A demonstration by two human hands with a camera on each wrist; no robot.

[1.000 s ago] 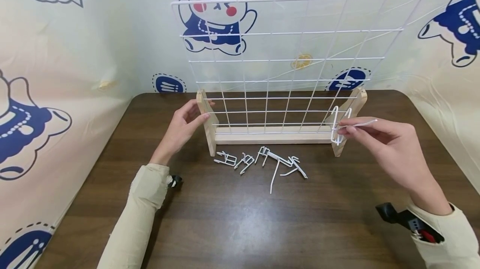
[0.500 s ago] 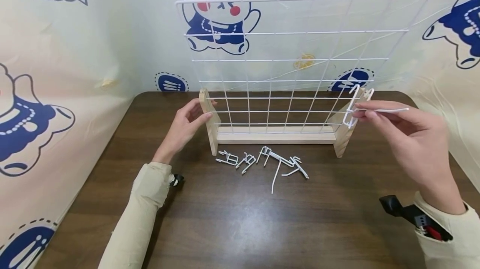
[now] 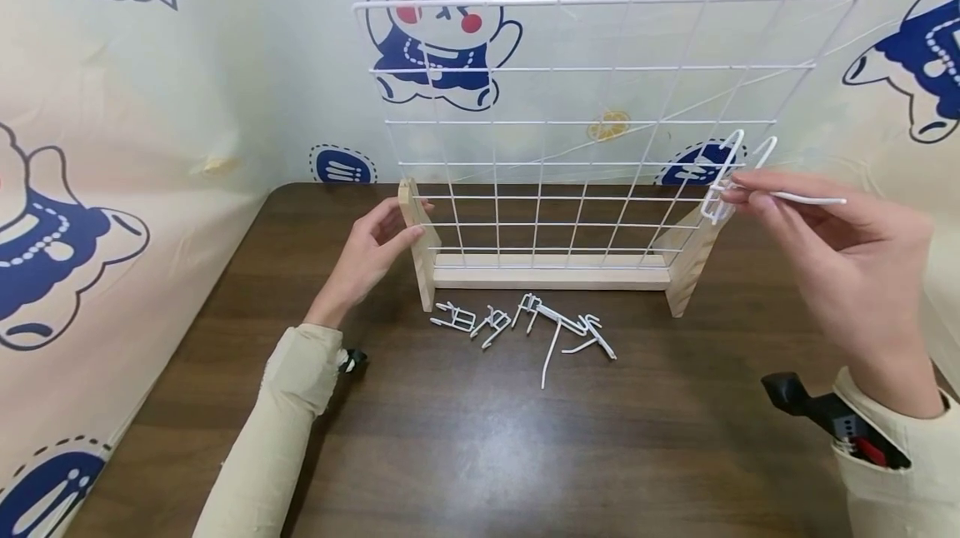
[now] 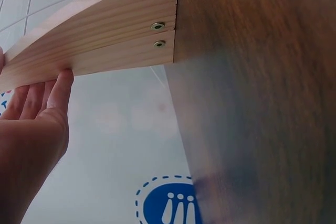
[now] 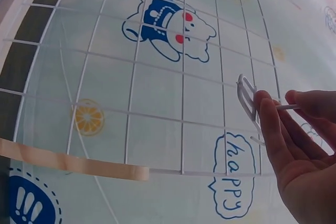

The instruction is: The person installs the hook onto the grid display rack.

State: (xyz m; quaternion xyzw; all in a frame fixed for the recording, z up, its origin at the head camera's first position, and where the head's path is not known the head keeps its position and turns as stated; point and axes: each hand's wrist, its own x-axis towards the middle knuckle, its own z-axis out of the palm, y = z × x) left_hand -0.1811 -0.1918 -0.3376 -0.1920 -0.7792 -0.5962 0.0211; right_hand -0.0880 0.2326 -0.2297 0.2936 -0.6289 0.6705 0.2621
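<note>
So the right hand point(image 3: 840, 246) has carried its white wire hook point(image 3: 738, 180) up along the right edge of the grid panel point(image 3: 600, 122). A second ago the hook was low, level with the wooden stand's right foot; now it sits higher, up around the third or fourth row from the bottom of the grid, with the clip end right at the wires. Fingers and thumb are pinched together on the hook's straight stem, and the stem pokes out to the right past the fingertips. From the wrist view I honestly can't tell if the clip end is touching the grid or just in front of it. My read: it's being lined up on a bar at that height, not hung yet.

The left hand point(image 3: 367, 259) hasn't moved. It rests against the left upright of the wooden stand point(image 3: 416, 242), fingers mostly straight and lying along the wood, thumb on the near side, steadying it rather than gripping it.

In front of the grid panel, just off the wooden base, there's a loose scatter of more white hooks point(image 3: 525, 326) lying flat, all untouched and in the same spots as before.

Everything's on a dark brown wood-grain table point(image 3: 480, 455). Behind and to both sides of the grid is a pale cloth backdrop point(image 3: 150, 88) printed with blue cartoon bears, speech bubbles and little orange slices.
</note>
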